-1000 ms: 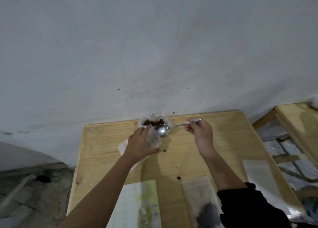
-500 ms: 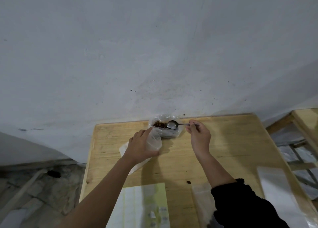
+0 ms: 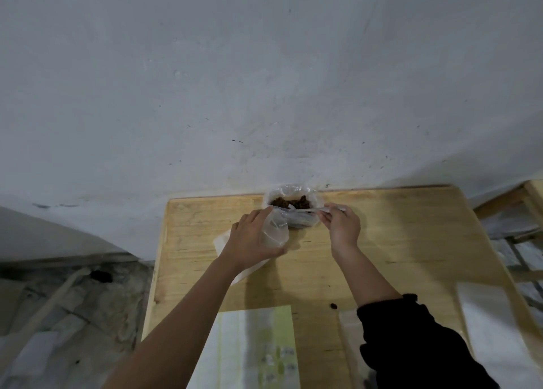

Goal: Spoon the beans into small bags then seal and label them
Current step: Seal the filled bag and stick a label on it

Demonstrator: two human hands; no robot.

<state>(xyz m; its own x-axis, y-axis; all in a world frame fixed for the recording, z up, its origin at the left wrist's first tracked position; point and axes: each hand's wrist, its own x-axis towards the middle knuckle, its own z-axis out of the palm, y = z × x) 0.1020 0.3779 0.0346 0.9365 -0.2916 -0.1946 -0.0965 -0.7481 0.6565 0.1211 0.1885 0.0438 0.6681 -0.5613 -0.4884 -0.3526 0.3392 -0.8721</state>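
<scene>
Brown beans (image 3: 292, 203) fill a clear plastic bag-lined container (image 3: 293, 193) at the far edge of the wooden table (image 3: 411, 235), against the wall. My left hand (image 3: 252, 237) grips a small clear bag (image 3: 277, 230) upright just left of the container. My right hand (image 3: 342, 225) pinches the handle of a metal spoon (image 3: 308, 210); the blurred spoon reaches left over the container's front rim toward the small bag's mouth.
A sheet of labels (image 3: 255, 347) lies at the near edge, with a flat clear bag (image 3: 348, 338) beside it and another pale sheet (image 3: 493, 330) at the right. One loose bean (image 3: 333, 305) lies on the wood. White bags (image 3: 223, 241) lie under my left wrist.
The spoon went from the small bag into the beans, and now it comes back left across the container's rim toward the bag. My left hand kept holding the bag.
</scene>
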